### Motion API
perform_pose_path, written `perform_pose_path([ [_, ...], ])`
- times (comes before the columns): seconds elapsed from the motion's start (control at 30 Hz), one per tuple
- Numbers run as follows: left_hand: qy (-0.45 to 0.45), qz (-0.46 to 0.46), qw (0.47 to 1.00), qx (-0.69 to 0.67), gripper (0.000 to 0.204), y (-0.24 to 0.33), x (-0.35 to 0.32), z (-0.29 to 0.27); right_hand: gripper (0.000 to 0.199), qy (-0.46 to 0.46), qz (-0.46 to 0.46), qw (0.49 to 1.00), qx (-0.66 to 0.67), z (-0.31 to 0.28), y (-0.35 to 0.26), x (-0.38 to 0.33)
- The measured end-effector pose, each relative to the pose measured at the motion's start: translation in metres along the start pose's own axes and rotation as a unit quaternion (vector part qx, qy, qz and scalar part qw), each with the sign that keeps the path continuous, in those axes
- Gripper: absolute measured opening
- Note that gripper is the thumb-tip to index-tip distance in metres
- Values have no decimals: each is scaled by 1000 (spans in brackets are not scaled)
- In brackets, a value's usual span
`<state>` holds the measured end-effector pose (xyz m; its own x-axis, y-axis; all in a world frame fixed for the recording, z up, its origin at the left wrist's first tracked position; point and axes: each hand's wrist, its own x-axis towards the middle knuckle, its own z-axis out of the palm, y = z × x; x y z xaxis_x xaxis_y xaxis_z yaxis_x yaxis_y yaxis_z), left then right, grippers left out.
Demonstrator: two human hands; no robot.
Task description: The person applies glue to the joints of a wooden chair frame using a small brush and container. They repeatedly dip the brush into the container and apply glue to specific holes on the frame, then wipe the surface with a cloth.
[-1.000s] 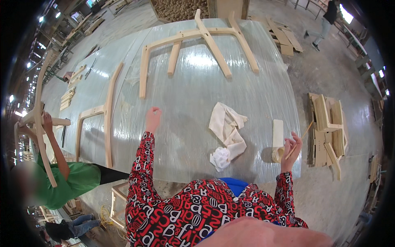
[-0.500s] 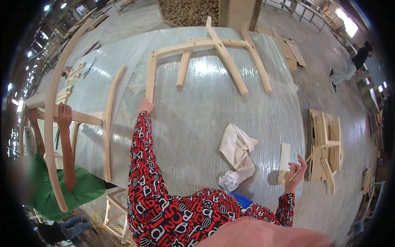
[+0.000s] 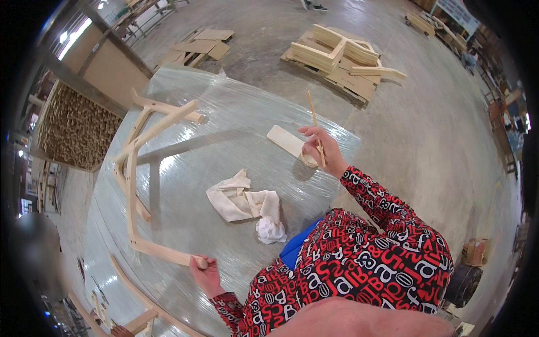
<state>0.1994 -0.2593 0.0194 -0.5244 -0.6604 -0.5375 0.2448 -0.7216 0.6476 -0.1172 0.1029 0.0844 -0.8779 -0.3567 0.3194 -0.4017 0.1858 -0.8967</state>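
Note:
My left hand [image 3: 206, 274] is closed round the end of one leg of a pale wooden chair frame [image 3: 132, 196], which rests on the plastic-covered table. My right hand [image 3: 325, 147] pinches a thin wooden stick [image 3: 312, 106] that points up and away; whether it has a brush tip I cannot tell. Just beneath that hand sits a small round pale container [image 3: 308, 159], partly hidden by the fingers. Touching it or close beside it lies a flat, pale, round-ended piece [image 3: 285, 140]. Between my hands are a crumpled cream cloth [image 3: 238, 203] and a white wad [image 3: 270, 231].
Clear film covers the table [image 3: 185, 208]. At lower left, another person's hand [image 3: 120, 331] is by a second wooden frame [image 3: 149, 297]. Stacked wooden parts [image 3: 323, 50] lie on cardboard beyond the far edge. A bin of wood pieces [image 3: 76, 126] stands at left.
My view has swung right. The chair frame appears turned and nearer, its leg still in my left hand. My right hand's stick now points farther upward, and the co-worker is mostly out of view.

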Motion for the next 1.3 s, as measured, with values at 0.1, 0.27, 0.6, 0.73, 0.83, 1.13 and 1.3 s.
perform_pose_path([
  [0.1,30,46,993,-108,25,-10,-5,53,27,41,13,999,28,-16,13,-10],
  [0.27,-137,73,972,-176,13,35,48,27,24,71,-21,991,114,-19,9,-5],
  [0.6,-222,151,953,-137,11,59,-22,144,21,185,-42,967,169,-65,43,1],
  [0.73,-281,58,934,-214,16,58,-32,143,21,239,-49,960,134,-65,46,17],
  [0.83,-313,28,927,-204,23,63,-32,147,23,235,-48,964,112,-50,46,31],
  [1.13,-483,3,842,-238,41,57,-47,136,45,94,299,869,383,-29,75,109],
  [1.3,-532,4,822,-206,41,49,-41,77,46,-124,186,788,573,-41,53,119],
])
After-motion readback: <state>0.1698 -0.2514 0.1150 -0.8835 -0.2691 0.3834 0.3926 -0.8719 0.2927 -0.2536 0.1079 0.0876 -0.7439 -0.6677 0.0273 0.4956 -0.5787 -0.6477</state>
